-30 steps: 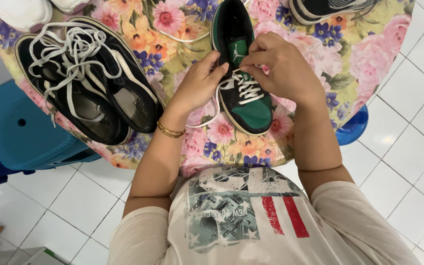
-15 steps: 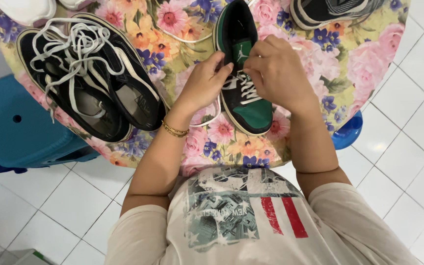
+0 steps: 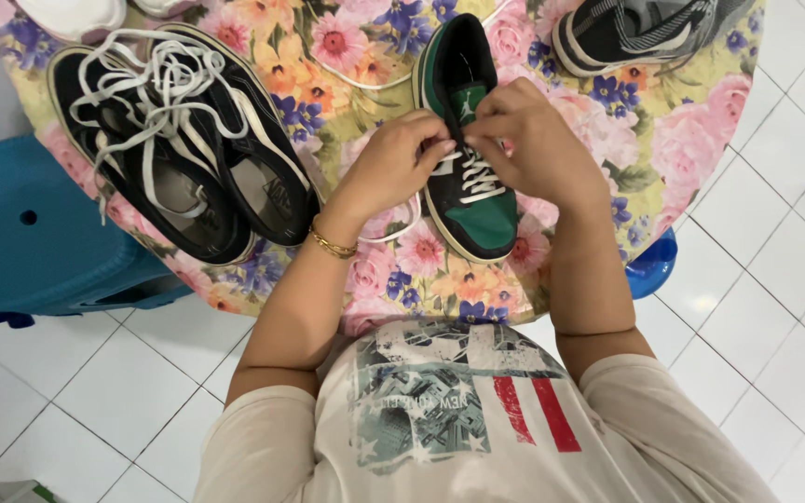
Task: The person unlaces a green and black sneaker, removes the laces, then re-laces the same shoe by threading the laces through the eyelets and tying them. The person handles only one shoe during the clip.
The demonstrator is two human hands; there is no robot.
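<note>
I am looking down at a round table covered in a flowered cloth, filling the upper part of the frame. My left hand and right hand are meeting over a green and black sneaker lying just right of centre, toe pointing toward the bottom of the frame. Both hands are pinching the white laces near the shoe's tongue, fingertips closed on them and nearly touching each other. A gold bracelet is sitting on the left wrist. In the upper left, a pair of black sneakers with loose white laces is lying side by side, well apart from the hands. A grey and black shoe is resting at the upper right edge, and something white is showing at the top left. A blue stool is standing at the left, on white floor tiles.
</note>
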